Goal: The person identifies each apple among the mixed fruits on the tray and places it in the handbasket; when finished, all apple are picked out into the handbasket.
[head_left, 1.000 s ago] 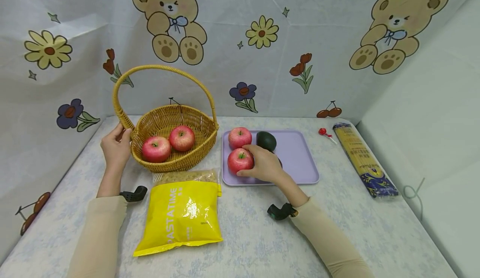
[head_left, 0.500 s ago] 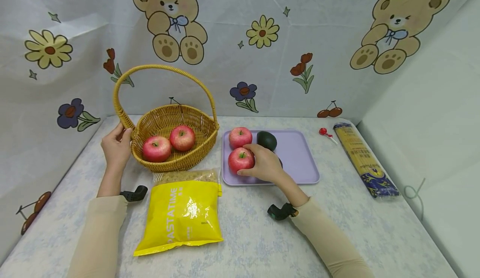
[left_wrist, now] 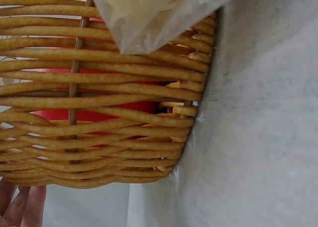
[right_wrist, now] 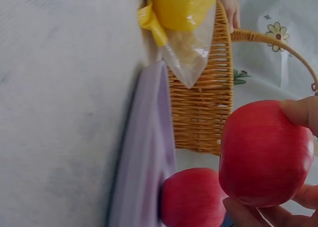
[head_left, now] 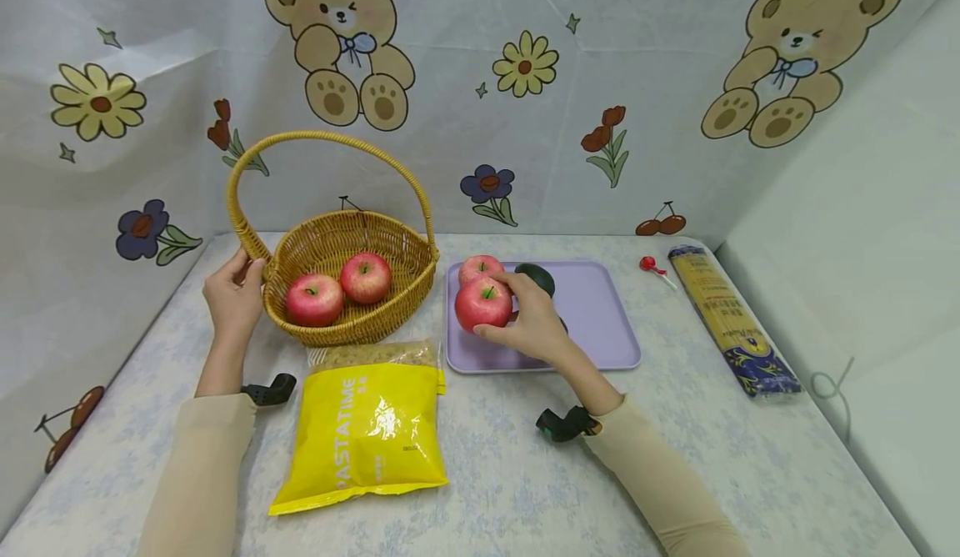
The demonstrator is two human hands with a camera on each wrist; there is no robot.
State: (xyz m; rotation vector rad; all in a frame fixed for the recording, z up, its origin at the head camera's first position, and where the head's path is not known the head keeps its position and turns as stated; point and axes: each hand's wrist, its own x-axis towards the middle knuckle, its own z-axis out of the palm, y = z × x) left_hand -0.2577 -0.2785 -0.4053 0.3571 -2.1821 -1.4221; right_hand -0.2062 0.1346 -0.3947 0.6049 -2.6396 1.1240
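My right hand grips a red apple between thumb and fingers. In the right wrist view that apple hangs above the purple tray. Behind it on the tray lie another apple and a dark green avocado; a second dark thing beside them is mostly hidden by my hand. At the left, my left hand pinches the base of the handle of a wicker basket. Inside the basket sit two apples, a nearer apple and a farther apple.
A yellow pasta bag lies in front of the basket, its clear top touching the wicker. Right of the tray are a red lollipop and a long pack of noodles. A printed cloth backdrop rises behind the table.
My right hand has lifted the apple up off the tray, slightly away from me. The left hand and the basket have stayed in place.
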